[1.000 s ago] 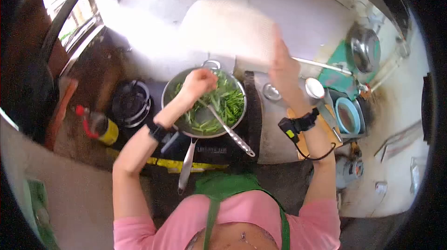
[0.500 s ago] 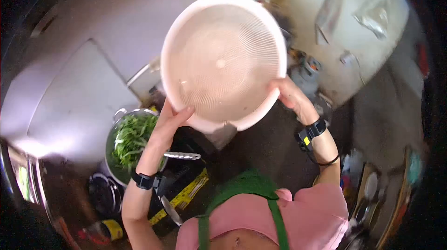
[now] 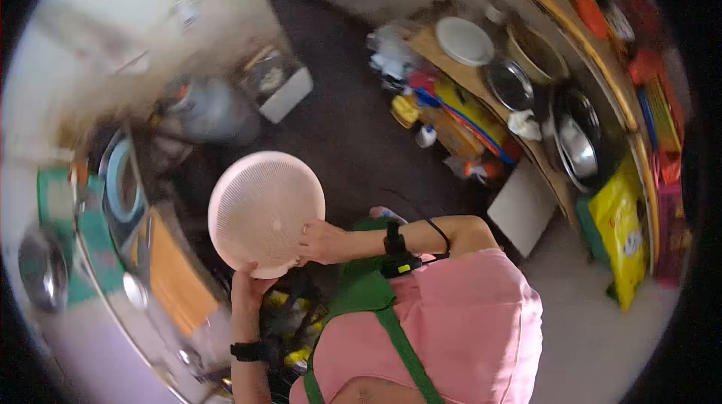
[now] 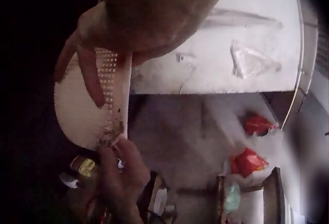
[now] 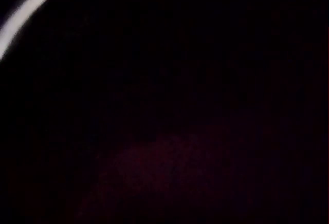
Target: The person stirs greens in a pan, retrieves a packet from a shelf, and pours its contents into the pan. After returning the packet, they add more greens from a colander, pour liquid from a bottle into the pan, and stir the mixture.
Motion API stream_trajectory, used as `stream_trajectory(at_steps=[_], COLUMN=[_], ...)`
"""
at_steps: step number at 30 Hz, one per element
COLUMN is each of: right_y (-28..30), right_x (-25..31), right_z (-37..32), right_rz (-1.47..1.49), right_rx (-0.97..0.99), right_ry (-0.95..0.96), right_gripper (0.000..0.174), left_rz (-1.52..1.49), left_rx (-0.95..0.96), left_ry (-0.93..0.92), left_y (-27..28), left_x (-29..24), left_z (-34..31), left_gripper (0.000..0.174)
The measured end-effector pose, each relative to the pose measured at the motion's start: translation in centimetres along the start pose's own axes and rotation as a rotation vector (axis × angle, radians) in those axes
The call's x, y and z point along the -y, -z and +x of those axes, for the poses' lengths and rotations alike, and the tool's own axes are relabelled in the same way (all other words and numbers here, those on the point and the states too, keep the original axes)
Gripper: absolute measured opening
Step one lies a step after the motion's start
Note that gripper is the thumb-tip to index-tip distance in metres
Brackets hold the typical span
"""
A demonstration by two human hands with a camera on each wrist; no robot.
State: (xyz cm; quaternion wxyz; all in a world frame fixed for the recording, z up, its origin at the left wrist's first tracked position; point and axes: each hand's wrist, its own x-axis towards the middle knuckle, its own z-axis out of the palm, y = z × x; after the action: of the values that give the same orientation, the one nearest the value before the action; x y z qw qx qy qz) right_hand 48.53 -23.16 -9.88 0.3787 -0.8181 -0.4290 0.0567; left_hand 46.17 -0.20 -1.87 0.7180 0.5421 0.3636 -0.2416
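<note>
A white plastic colander [image 3: 263, 208] is held tilted in front of the body, with nothing seen inside its slotted bowl. My left hand [image 3: 247, 291] grips the near rim, thumb over the edge. In the left wrist view, fingers of the left hand [image 4: 90, 75] spread along the colander's outer wall [image 4: 77, 103]. Close beside it, the right hand [image 3: 322, 242] holds the rim, and the left wrist view has the fingertips of that right hand [image 4: 123, 172] pinching the edge. The right wrist view is almost black, apart from a pale curved strip [image 5: 25, 16].
At left lie a wooden cutting board [image 3: 180, 276], a light-blue basin [image 3: 122, 180] and a metal bowl [image 3: 41, 267]. A blurred gas cylinder [image 3: 210, 110] stands beyond the colander. Along the right, a shelf holds a white plate [image 3: 465, 41], a metal pan [image 3: 577, 144] and packets.
The colander has gone from over the pan of greens to low before the body. The view has turned right, losing the pan. My right hand has shifted along the rim toward the left hand.
</note>
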Motion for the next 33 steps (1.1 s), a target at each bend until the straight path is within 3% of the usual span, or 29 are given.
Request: stream_trajectory(at_steps=[1,3,4,5,7,9,10,11,13,14,15,17,18,20,21,22,23,24,25,27,30,33], right_y=[-1.1,0.8,1.8,3.1,5.9,3.3,1.4,0.3,0.1,-0.5,2.6,0.2,0.7,2.6,-1.6,0.8,3.4,3.5,3.6,3.7,3.5,3.1], right_x=[2.2,-0.8,-2.1,-3.5,-5.5,-10.5,-12.9,-14.5,-15.9,-17.3,-16.2,-21.2,-22.2,-24.7,-30.4,-30.1,-29.1,-29.4,-29.6,-30.1,-30.5,-30.2], right_z=[1.2,-1.2,-2.3,-4.1,-8.1,-14.2,-18.0,-21.5,-26.0,-28.8,-28.3,-33.0,-33.9,-35.0,-40.0,-40.7,-40.8,-40.5,-40.1,-39.3,-38.1,-37.0], right_rz=[-0.026,-0.040,-0.055,-0.078,0.272,0.599,0.778,0.961,1.352,1.463,1.488,1.427,1.428,1.235,0.517,0.086,-0.334,-0.332,-0.352,-0.385,-0.401,-0.339], right_rx=[-0.107,-0.262,-0.508,-0.752,-1.000,-1.468,-1.662,-1.850,-2.091,-2.054,-2.110,-2.107,-2.098,-2.192,-1.987,-1.315,-0.528,-0.517,-0.625,-0.840,-1.153,-1.428], right_ry=[0.008,0.005,-0.120,-0.248,-0.764,-1.053,-1.126,-1.184,-0.790,-0.766,-0.723,-0.503,-0.508,-0.498,-0.913,-1.446,-1.759,-1.744,-1.752,-1.757,-1.723,-1.584], right_gripper=[0.027,0.022,0.016,0.011,0.002,0.018,0.013,0.009,0.021,0.033,0.039,0.041,0.041,0.044,0.049,0.047,0.047,0.047,0.047,0.046,0.046,0.046], left_rz=[0.029,0.182,0.261,0.287,0.521,0.602,0.585,0.562,0.582,0.590,0.596,0.608,0.630,0.655,0.684,0.672,0.766,0.859,0.842,0.757,0.651,0.486], left_rx=[0.041,0.154,0.208,0.228,0.261,0.375,0.414,0.451,0.460,0.442,0.422,0.421,0.412,0.398,0.381,0.374,0.332,0.287,0.276,0.078,0.101,-0.026], left_ry=[0.036,0.258,0.145,0.160,-0.042,0.000,0.111,0.221,0.297,0.399,0.500,0.588,0.677,0.677,0.678,0.674,0.670,0.666,0.665,0.587,0.547,0.533], left_y=[2.3,-3.0,-6.0,-8.7,-11.7,-12.8,-13.2,-13.4,-13.3,-13.2,-12.6,-10.0,-8.1,-4.2,-3.0,-2.6,-2.2,-2.3,-2.7,-3.3,-2.0,-2.5], left_x=[-1.9,-4.3,-5.1,-5.0,-5.0,-3.7,-2.5,-1.1,1.8,3.4,5.0,8.7,10.4,13.6,14.8,15.2,15.1,15.0,15.1,15.6,16.6,16.3], left_z=[-0.9,1.2,1.1,2.1,3.3,5.1,5.9,6.7,7.8,8.3,8.7,10.8,11.6,12.4,12.8,12.7,12.0,11.1,10.1,8.2,6.5,3.4], left_gripper=[0.051,0.056,0.064,0.064,0.062,0.062,0.060,0.059,0.058,0.057,0.057,0.056,0.056,0.055,0.054,0.054,0.052,0.049,0.049,0.043,0.037,0.034])
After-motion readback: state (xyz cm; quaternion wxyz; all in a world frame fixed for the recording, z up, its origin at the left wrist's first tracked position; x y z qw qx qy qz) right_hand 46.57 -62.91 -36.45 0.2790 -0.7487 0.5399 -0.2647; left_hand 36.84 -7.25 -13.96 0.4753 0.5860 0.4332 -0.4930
